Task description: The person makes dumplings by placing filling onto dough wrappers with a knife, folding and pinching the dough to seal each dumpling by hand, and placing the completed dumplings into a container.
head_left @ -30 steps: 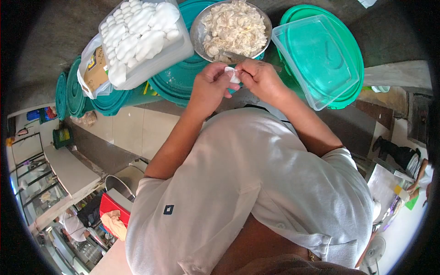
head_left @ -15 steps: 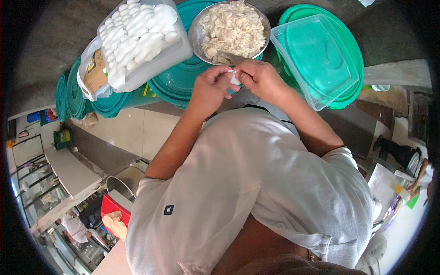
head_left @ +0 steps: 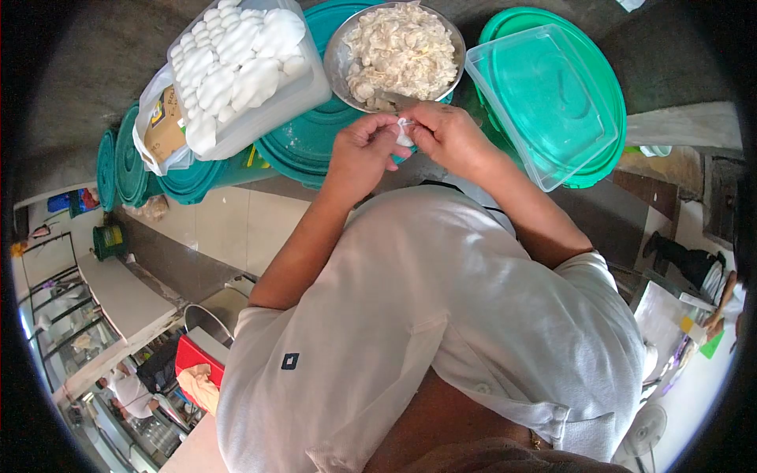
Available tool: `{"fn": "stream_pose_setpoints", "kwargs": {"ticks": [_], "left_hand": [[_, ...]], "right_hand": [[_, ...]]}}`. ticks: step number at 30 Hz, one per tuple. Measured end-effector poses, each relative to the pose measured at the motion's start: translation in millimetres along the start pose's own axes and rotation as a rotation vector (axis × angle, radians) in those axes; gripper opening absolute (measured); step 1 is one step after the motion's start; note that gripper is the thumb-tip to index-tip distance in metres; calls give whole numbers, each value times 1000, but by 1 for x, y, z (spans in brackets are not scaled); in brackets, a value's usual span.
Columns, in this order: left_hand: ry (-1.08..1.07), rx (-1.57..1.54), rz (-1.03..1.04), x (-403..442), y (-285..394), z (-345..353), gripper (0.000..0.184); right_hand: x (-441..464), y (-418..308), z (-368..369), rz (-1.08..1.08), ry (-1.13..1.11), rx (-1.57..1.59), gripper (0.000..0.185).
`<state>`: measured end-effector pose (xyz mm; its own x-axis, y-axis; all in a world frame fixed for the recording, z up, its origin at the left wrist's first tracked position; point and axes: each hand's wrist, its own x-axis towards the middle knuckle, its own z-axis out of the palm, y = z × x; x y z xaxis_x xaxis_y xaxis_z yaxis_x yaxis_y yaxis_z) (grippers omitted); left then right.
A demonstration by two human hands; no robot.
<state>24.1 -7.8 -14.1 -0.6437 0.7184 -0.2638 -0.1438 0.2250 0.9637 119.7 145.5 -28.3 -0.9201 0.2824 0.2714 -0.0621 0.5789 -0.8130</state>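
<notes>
Both hands meet at the near rim of a metal bowl (head_left: pixel 337 67), which holds a heap of pale, moist, chopped filling (head_left: pixel 400 49). Between their fingertips is a small white piece, apparently dough (head_left: pixel 404 132). My left hand (head_left: pixel 364 144) pinches it from one side with thumb and fingers. My right hand (head_left: pixel 451 135) pinches the other side, fingers bent. A flat metal blade (head_left: pixel 400 98) shows between the right hand and the filling; I cannot tell whether that hand holds its handle. At upper left, a translucent plastic tub (head_left: pixel 303 91) is heaped with smooth white lumps (head_left: pixel 236 57).
Teal lidded tubs (head_left: pixel 296 146) stand under the bowl and white-lump tub. A clear plastic lid or box (head_left: pixel 544 102) rests on a green lid (head_left: pixel 607 71) at right. A carton in a bag (head_left: pixel 164 130) sits left. Other people (head_left: pixel 132 392) are in the background on both sides.
Fingertips have shifted very slightly around the white piece. Both hands otherwise keep their place, and the bowl and tubs have not moved.
</notes>
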Motion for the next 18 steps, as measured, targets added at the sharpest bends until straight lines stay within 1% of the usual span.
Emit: {"fn": "stream_pose_setpoints", "kwargs": {"ticks": [2, 3, 5, 6, 8, 9, 11, 15, 17, 18], "left_hand": [[8, 45, -5, 0, 0, -2, 22], [8, 45, -5, 0, 0, -1, 22], [95, -42, -72, 0, 1, -1, 29], [97, -42, -73, 1, 2, -4, 29], [-91, -467, -295, 3, 5, -11, 36], [-90, -468, -295, 3, 3, -13, 36], [-339, -690, -377, 4, -5, -15, 38], [-325, -692, -337, 7, -24, -17, 32], [-278, -746, -310, 8, -31, -17, 29], [-279, -746, -310, 8, -32, -17, 29]], "right_hand": [[1, 6, -1, -88, -55, -37, 11], [1, 7, -1, -88, -55, -37, 11], [1, 7, -2, -100, -10, 45, 11], [1, 5, -2, -101, -11, 46, 11], [1, -2, -5, 160, -66, 323, 9], [0, -2, -4, 160, -67, 324, 9], [0, -3, -4, 241, -107, 443, 8], [1, 5, 1, 183, -109, 405, 10], [2, 15, 3, 22, -78, 335, 12], [1, 13, 1, 22, -77, 335, 12]]}}
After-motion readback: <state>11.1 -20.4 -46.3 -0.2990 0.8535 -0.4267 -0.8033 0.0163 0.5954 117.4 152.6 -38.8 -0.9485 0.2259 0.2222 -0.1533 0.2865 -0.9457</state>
